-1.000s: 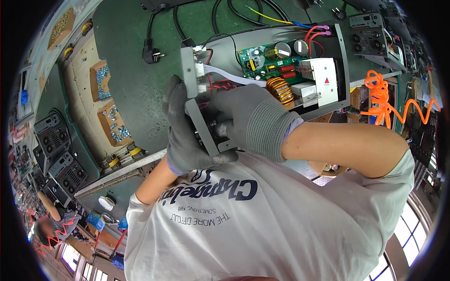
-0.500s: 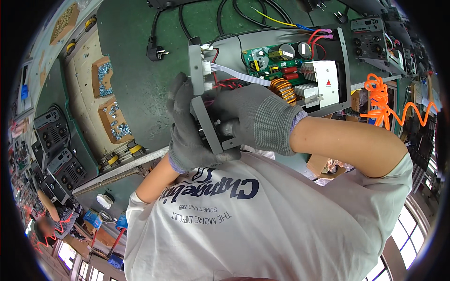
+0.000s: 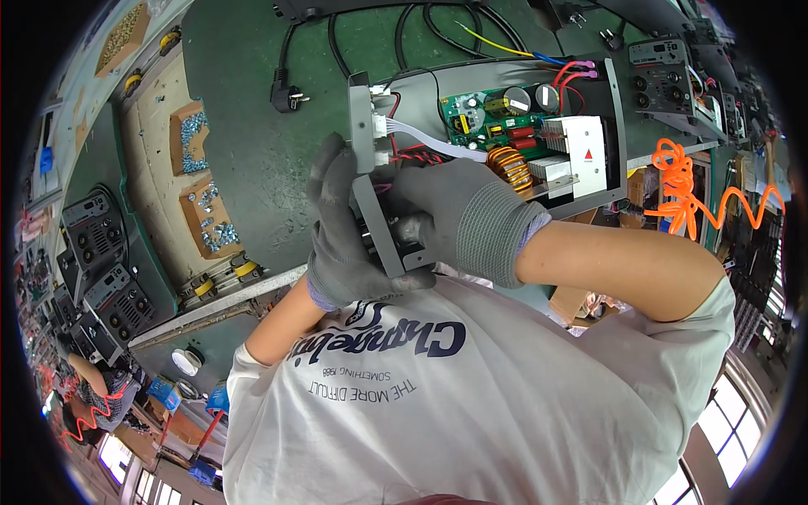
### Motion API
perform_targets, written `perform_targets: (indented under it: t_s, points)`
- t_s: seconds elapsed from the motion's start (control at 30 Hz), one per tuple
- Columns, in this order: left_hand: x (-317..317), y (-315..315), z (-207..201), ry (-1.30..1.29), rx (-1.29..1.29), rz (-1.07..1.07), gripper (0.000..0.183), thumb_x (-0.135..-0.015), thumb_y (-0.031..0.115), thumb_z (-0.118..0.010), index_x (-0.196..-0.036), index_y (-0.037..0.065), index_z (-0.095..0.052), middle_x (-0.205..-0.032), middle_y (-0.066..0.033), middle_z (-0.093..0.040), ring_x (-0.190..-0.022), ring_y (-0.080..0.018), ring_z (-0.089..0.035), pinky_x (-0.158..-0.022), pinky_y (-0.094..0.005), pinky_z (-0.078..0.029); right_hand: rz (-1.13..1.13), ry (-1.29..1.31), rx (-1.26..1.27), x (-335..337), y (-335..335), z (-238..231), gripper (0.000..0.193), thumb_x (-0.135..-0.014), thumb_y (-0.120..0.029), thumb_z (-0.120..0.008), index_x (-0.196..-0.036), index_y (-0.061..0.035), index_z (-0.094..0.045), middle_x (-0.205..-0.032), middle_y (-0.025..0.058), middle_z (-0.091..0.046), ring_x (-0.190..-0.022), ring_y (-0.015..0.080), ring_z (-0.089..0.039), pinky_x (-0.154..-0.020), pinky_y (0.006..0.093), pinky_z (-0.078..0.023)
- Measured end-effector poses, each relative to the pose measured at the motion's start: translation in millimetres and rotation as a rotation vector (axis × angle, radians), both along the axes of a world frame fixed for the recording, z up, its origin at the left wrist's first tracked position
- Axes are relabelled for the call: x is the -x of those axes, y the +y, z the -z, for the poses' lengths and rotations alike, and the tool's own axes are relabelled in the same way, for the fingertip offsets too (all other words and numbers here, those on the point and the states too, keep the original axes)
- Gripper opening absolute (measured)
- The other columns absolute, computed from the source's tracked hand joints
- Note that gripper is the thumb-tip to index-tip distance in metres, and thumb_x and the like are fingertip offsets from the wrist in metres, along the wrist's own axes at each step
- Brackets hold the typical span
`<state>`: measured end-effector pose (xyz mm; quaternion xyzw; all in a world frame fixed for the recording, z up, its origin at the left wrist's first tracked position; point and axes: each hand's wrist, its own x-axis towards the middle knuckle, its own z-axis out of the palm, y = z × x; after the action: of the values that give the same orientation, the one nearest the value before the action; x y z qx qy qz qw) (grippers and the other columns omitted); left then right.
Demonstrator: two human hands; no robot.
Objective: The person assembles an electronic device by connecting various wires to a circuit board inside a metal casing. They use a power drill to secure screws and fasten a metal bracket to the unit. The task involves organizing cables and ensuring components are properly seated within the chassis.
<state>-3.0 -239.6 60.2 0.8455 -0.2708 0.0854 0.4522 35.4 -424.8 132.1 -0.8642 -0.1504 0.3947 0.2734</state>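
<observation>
My left hand (image 3: 337,244), in a grey glove, grips the outer side of a dark grey metal front panel (image 3: 380,225), thumb under its lower end. My right hand (image 3: 450,206), also gloved, reaches behind that panel with fingers curled against its inner side; whatever they pinch is hidden. Just above stands another grey panel section (image 3: 361,126) with white connectors, from which a pale ribbon cable (image 3: 433,140) runs. It leads into an open metal case (image 3: 615,126) holding a green circuit board (image 3: 459,108), a copper coil (image 3: 510,170) and a white-faced heat sink (image 3: 587,151).
On the left, cardboard trays of screws (image 3: 192,139) sit on a pale surface. A black power plug (image 3: 288,94) lies on the green bench (image 3: 244,50). Finished-looking machines (image 3: 661,80) stand at right, near a coiled orange hose (image 3: 673,185). Another person (image 3: 105,391) is at far left.
The panel and case appear slightly further right and lower in the view. My right wrist has tilted a little; both hands keep their places on the panel.
</observation>
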Motion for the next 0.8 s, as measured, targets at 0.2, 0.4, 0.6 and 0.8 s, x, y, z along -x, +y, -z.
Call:
perform_targets:
  t_s: [0.2,0.4,0.6,0.8]
  points:
    - [-4,10,3,0.075,0.082,0.084,0.139,-0.054,0.065,-0.088,-0.15,-0.007,-0.018,-0.146,-0.0271,-0.035,-0.135,-0.0445,-0.039,-0.107,-0.0519,-0.04,-0.22,-0.069,0.084,3,3,-10,0.024,-0.093,-0.027,-0.057,-0.106,-0.0084,-0.065,-0.087,0.0147,-0.07,-0.087,0.0352,-0.069,-0.078,0.0446,-0.054]
    - [-55,66,30,0.033,0.504,-0.338,0.063,-0.103,0.036,-0.05,-0.149,-0.003,-0.031,-0.138,-0.0175,-0.052,-0.117,-0.0275,-0.058,-0.101,-0.0382,-0.045,0.062,-0.261,0.001,16,-5,-19,0.018,-0.092,-0.027,-0.056,-0.1,-0.0119,-0.063,-0.082,0.0118,-0.069,-0.08,0.0351,-0.067,-0.07,0.0476,-0.051]
    - [-130,232,119,0.236,-0.162,-0.844,0.034,-0.097,0.02,-0.056,-0.124,0.001,-0.064,-0.121,-0.0152,-0.067,-0.109,-0.0256,-0.065,-0.093,-0.0346,-0.05,0.071,-0.299,-0.093,11,-3,-10,0.019,-0.088,-0.02,-0.06,-0.104,-0.0114,-0.064,-0.084,0.0122,-0.069,-0.082,0.034,-0.068,-0.072,0.0485,-0.052]
    - [-170,308,189,0.342,-0.585,-0.54,0.039,-0.093,0.033,-0.062,-0.124,0.01,-0.067,-0.115,-0.0185,-0.07,-0.109,-0.0358,-0.066,-0.093,-0.0407,-0.051,0.013,-0.25,-0.013,6,-3,-15,0.026,-0.085,-0.019,-0.061,-0.11,-0.0121,-0.066,-0.091,0.0131,-0.071,-0.085,0.0331,-0.069,-0.077,0.0484,-0.053]
